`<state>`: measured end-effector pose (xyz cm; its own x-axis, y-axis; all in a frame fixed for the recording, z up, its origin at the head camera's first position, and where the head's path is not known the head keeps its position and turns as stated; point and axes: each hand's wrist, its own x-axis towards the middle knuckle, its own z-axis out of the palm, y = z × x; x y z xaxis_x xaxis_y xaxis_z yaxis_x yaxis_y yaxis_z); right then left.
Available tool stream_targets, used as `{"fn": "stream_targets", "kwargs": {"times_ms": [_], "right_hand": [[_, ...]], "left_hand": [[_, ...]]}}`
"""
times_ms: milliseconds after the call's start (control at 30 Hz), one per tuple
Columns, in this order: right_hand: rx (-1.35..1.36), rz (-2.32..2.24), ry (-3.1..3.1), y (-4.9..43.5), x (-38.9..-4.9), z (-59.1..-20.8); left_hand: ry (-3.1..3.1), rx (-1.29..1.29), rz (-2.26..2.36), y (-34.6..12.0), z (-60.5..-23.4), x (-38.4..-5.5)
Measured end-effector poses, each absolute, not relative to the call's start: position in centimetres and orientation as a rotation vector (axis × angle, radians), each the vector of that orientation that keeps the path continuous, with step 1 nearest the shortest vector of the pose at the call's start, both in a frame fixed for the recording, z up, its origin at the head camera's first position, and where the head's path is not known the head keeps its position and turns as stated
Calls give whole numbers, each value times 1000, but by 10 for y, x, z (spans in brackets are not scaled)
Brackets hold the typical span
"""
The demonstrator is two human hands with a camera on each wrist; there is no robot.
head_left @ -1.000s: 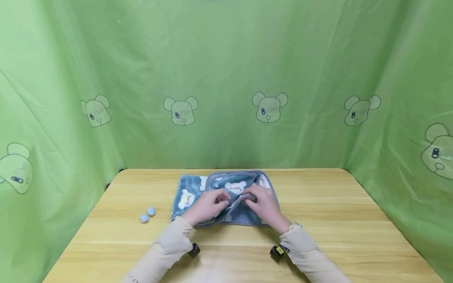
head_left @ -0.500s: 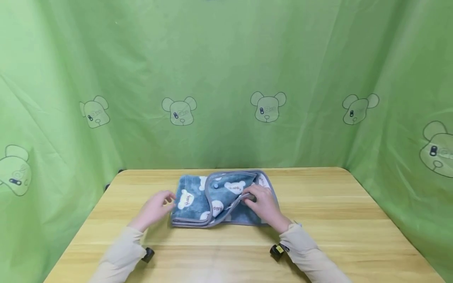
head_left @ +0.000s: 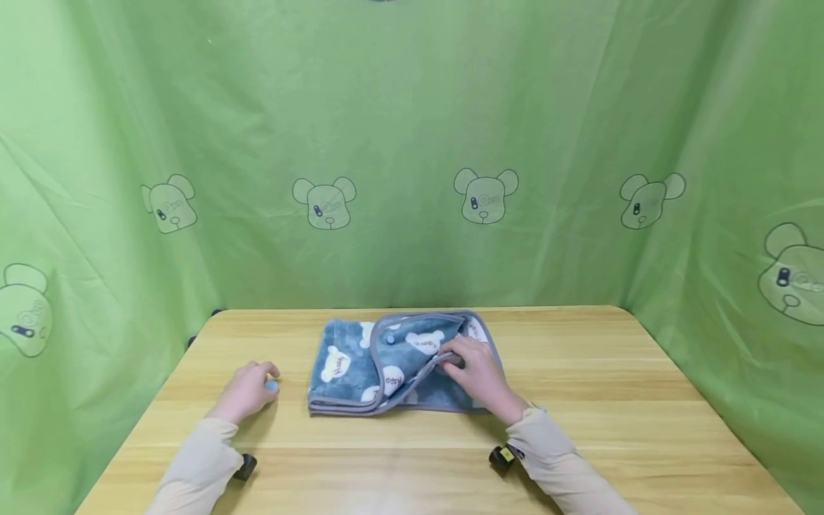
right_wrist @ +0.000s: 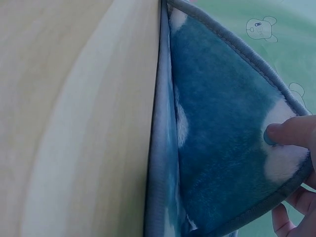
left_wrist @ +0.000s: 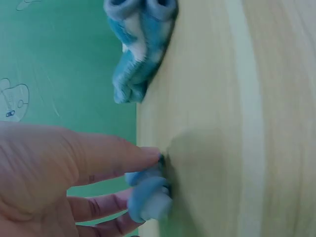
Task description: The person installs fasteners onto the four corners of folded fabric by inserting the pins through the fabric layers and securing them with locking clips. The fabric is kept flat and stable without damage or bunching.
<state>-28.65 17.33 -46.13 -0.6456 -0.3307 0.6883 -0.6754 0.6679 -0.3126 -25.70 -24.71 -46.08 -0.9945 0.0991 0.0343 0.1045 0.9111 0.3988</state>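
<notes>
Chiefly of note is the closeness of the left hand (head_left: 244, 391) to the two small blue pieces (left_wrist: 149, 198): they lie directly at its fingertips, on the side facing the folded cloth (head_left: 352, 375). The left hand is by far the nearer of the two; the right hand (head_left: 475, 368) lies well apart, across the cloth. In the left wrist view, the thumb reaches above the pieces and the fingers show behind and below them, with a narrow space between; whether the grip is firm cannot be told. The pieces sit close together, one partly behind the other; the nearer has a rounded head toward the fingers and a paler, stubby end turned away from them.

From the left hand, the folded cloth lies to the right and slightly farther off on the table (head_left: 631, 429), apart from the fingertips, its long axis running sideways toward the right hand. The right hand pinches the edge of a raised flap (right_wrist: 222, 113), its thumb tip against a blue spot (right_wrist: 268, 137). A round blue stud (head_left: 390, 340) shows left of and beyond the right hand.
</notes>
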Motion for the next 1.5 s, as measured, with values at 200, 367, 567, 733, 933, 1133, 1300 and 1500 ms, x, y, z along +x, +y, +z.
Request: {"fn": "stream_targets", "kwargs": {"times_ms": [200,367,567,733,933,1133,1300,1500], "right_hand": [[768,763,-2275,173,-286,-462],[766,769,-2281,174,-284,-461],[766,756,-2271,174,-284,-460],[770,752,-2277,174,-285,-459],[779,754,-2274,173,-284,-458],[790,758,-2272,174,-286,-458],[819,749,-2262,174,-287,-459],[856,732,-2267,174,-285,-459]], "left_hand": [[-3087,-125,-591,-250,-465,-260],[-3082,-130,-578,-249,-464,-260],[-3046,-140,-613,-242,-457,-261],[-2980,-162,-707,-231,-445,-262],[-2906,-252,-806,-213,-428,-265],[-2824,-332,-907,-186,-413,-274],[-2740,-410,-1028,-155,-408,-283],[-2667,-439,-1236,-117,-412,-295]]}}
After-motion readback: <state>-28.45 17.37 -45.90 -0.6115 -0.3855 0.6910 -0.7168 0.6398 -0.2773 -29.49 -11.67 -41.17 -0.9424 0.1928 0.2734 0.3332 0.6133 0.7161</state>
